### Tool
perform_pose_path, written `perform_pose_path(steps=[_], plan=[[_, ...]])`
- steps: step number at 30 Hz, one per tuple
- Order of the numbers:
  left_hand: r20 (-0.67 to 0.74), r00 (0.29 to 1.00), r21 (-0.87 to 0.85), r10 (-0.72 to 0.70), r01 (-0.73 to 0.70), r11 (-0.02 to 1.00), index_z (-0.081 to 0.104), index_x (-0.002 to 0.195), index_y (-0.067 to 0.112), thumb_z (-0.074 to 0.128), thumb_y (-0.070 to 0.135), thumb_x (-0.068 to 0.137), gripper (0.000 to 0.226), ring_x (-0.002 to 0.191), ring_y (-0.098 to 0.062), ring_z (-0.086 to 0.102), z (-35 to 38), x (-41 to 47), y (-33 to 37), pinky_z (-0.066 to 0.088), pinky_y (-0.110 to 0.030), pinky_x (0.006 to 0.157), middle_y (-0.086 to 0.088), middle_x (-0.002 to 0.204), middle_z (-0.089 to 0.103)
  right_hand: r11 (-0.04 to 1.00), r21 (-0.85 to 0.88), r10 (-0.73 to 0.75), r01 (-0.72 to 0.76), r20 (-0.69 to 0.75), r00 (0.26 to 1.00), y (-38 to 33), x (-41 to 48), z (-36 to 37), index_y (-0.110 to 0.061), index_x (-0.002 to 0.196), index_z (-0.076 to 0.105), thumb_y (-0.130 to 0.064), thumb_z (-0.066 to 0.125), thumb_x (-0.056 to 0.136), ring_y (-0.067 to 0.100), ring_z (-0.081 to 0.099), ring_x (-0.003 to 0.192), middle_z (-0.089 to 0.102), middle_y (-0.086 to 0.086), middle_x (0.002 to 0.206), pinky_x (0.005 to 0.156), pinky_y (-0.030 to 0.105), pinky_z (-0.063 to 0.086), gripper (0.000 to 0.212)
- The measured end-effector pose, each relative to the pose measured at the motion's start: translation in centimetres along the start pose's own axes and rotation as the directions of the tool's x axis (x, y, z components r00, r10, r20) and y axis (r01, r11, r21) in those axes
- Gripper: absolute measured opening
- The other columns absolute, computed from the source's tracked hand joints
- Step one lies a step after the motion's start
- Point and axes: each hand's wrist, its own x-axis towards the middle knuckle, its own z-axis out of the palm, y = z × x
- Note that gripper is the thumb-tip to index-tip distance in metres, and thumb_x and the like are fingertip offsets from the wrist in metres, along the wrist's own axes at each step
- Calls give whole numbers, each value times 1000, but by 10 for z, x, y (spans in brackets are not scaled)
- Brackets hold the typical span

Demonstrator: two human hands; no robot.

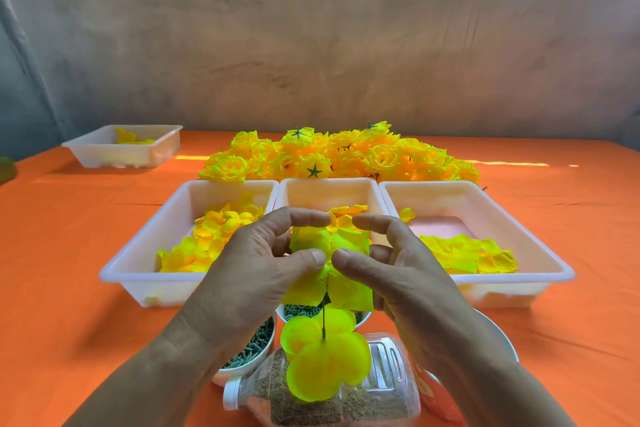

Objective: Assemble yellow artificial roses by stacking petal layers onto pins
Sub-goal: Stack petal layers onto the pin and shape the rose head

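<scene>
Near the middle of the bench's near edge, the left grip and right grip both hold a yellow petal layer. The two thumbs pinch it at its centre, almost touching, the other fingers curl behind it, and the forefingers arch over its top. A thin dark pin runs down from that layer to a rounder lower petal layer threaded on it, well apart from the held one. Under this lies a clear bottle on its side, with a white cap and brown grainy fill. Bowls of green pieces sit just beside it.

Beyond the hands three white trays stand side by side. The left tray and middle tray hold loose yellow petals, and the right tray holds flatter ones. Behind them is a heap of finished roses. A fourth tray stands near the far left corner of the orange-covered bench.
</scene>
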Motion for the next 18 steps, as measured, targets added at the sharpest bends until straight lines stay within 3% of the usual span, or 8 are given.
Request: perform_pose_path(steps=[3, 5, 14, 18], plan=[[20, 1000, -26, -10, 11, 1000, 72, 100, 31, 65, 0, 85, 36, 64, -11, 68, -2, -3, 4, 49, -15, 52, 0, 79, 74, 995, 100, -13, 10, 29, 999, -4, -1, 3, -24, 118, 55, -6, 77, 77, 10, 65, 58, 71, 5, 76, 46, 15, 44, 50], [28, 999, -25, -29, 29, 999, 72, 99, 32, 67, -1, 83, 37, 64, -12, 68, -5, -6, 4, 49, -16, 51, 1, 75, 73, 993, 120, -14, 8, 51, 999, -5, -3, 4, -21, 119, 54, 0, 72, 80, 13, 68, 61, 73, 5, 75, 47, 18, 47, 48], [50, 985, 12, -164, 164, 986, 70, 103, 30, 68, -5, 82, 41, 74, -22, 71, -9, -15, -5, 59, -35, 62, -12, 85, 75, 997, 73, 24, -31, 103, 994, 5, -11, 7, -22, 115, 57, 4, 67, 83, 22, 70, 73, 73, 16, 89, 61, 29, 56, 43], [32, 979, 30, -200, 199, 979, 68, 107, 27, 68, -7, 82, 42, 70, -21, 69, -7, -14, -9, 58, -34, 60, -15, 84, 74, 997, 54, 44, -50, 101, 994, 9, -12, 7, -21, 115, 57, 4, 67, 83, 23, 69, 75, 73, 17, 90, 66, 33, 58, 41]])
